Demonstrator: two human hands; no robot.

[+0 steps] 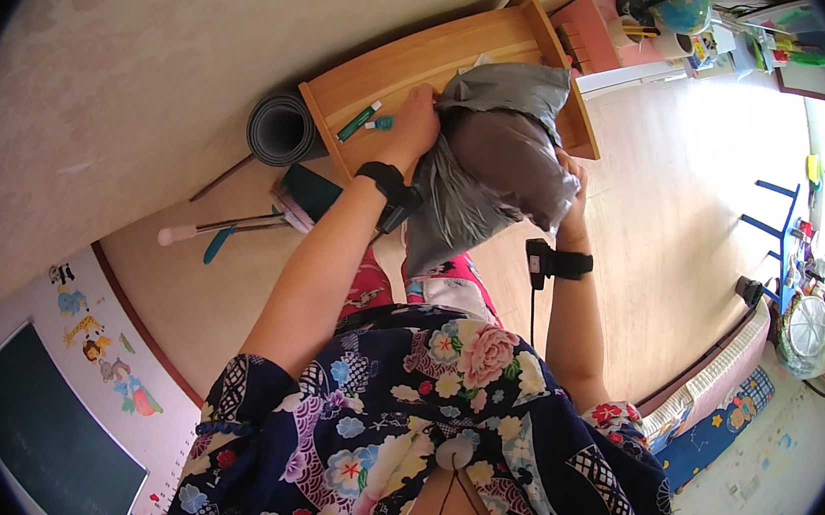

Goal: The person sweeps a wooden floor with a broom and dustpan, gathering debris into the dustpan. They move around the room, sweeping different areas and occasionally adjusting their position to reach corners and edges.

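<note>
A crumpled grey plastic bag [499,153], bulging with something I cannot make out, hangs between my hands over the front of a wooden desk or shelf [404,53]. My left hand [420,126] grips its left edge near the top. At its right side, my right hand [572,187] has hold of the plastic, with some fingers hidden behind it. On the wooden surface left of my left hand lie a green and white tube [359,122] and a small teal item [380,123]. Both wrists wear black straps with small devices.
A rolled grey mat [280,129] stands against the wooden unit's left side. A dustpan [310,192] and long handles are below it. Beyond the unit's right end is a pink cabinet [602,32] with a globe [676,6]. To the right are a blue rack [788,237] and a bed edge [709,379].
</note>
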